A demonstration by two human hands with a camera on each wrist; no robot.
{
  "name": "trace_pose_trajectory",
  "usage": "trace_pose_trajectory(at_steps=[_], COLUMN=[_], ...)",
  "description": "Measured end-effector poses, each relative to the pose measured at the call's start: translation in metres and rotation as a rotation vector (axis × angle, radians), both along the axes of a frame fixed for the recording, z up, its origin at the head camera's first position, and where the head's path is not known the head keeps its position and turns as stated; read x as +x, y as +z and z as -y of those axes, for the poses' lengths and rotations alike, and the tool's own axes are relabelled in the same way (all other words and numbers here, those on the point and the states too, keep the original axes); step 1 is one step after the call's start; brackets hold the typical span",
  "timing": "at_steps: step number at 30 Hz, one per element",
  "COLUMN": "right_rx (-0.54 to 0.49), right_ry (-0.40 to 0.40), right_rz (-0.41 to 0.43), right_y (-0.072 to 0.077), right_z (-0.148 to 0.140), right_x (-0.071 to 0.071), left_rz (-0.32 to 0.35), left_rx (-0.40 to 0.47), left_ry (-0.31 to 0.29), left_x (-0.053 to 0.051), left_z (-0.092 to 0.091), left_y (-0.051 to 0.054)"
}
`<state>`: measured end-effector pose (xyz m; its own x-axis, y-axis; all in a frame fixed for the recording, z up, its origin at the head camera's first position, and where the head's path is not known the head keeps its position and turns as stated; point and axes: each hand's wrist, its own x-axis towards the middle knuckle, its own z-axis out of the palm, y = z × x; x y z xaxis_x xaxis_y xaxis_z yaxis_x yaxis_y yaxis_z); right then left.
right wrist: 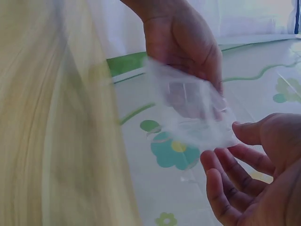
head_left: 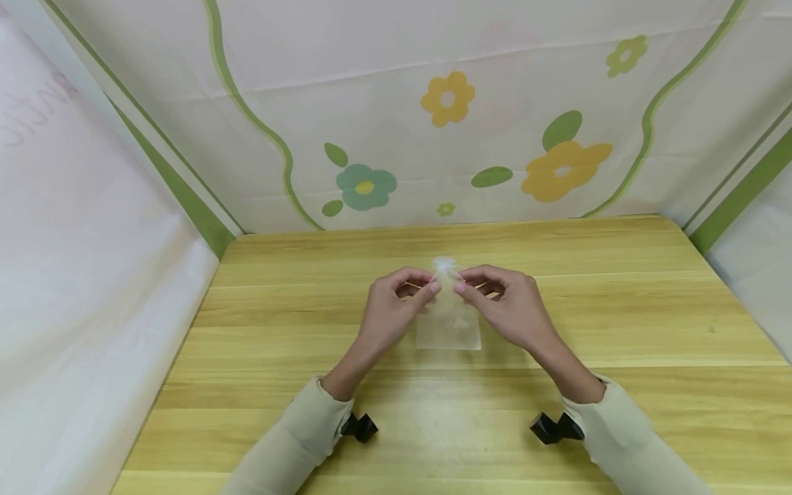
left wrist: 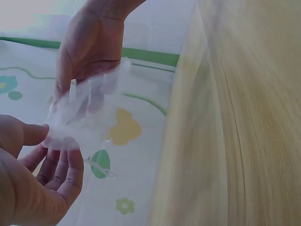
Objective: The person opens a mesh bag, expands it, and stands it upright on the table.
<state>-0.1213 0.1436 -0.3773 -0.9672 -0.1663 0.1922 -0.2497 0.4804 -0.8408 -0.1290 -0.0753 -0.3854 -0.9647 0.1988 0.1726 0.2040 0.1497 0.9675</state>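
- Sleeves [head_left: 297, 426] nearest the lens: beige, wrinkled cloth, trailing behind left hand [head_left: 391, 308] and right hand [head_left: 518, 309]. Biggest after that?
- Backdrop [head_left: 383, 103], beyond the hands: pale creased fabric, flower print. Then tabletop [head_left: 297, 323] under them: straight-grained yellow wood.
- Hands doing what?
- Both pinching the pouch [head_left: 447, 335] near its neck, thumb against fingers, one each side. Cloth or cord in the grip, can't tell.
- Pouch where?
- Between the hands, raised off the tabletop. Thin, sheer, whitish; flat rectangle, neck bunched into a frill. Long axis runs away from the wearer: frill toward backdrop, straight bottom edge toward forearms.
- Contents?
- Whitish patch [head_left: 460, 322] toward the right hand; can't tell if it's inside.
- Smallest?
- Cord [left wrist: 99, 168]: thin, pale, dangling just beside the left fingertips.
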Motion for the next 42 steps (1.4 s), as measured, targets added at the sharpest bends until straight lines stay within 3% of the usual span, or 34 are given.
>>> trace_pose_trajectory(at_steps=[9, 18, 25, 34, 42], right_rx=[0.026, -0.015, -0.04, -0.047, -0.078], right_ry=[-0.03, -0.038, 0.002, 0.011, 0.014], right_rz=[-0.059, -0.11, -0.093, -0.182, -0.195], right_y=[0.0062, 0.005, 0.0068, 0.007, 0.0093], right_z=[0.0008, 0.0024, 0.0059, 0.0016, -0.0019], right_x=[0.0047, 0.0061, 0.0091, 0.0072, 0.0065], left_rz=[-0.015, -0.037, -0.039, -0.097, -0.136], left_rx=[-0.034, -0.074, -0.047, -0.029, 0.0], left_ry=[-0.071, -0.041, -0.047, -0.031, -0.001], left_x=[0.0016, 0.0033, 0.0045, 0.0049, 0.0037], left_z=[-0.002, -0.004, -0.0044, -0.0019, 0.0002], left_y=[0.0019, 0.003, 0.0042, 0.0047, 0.0074])
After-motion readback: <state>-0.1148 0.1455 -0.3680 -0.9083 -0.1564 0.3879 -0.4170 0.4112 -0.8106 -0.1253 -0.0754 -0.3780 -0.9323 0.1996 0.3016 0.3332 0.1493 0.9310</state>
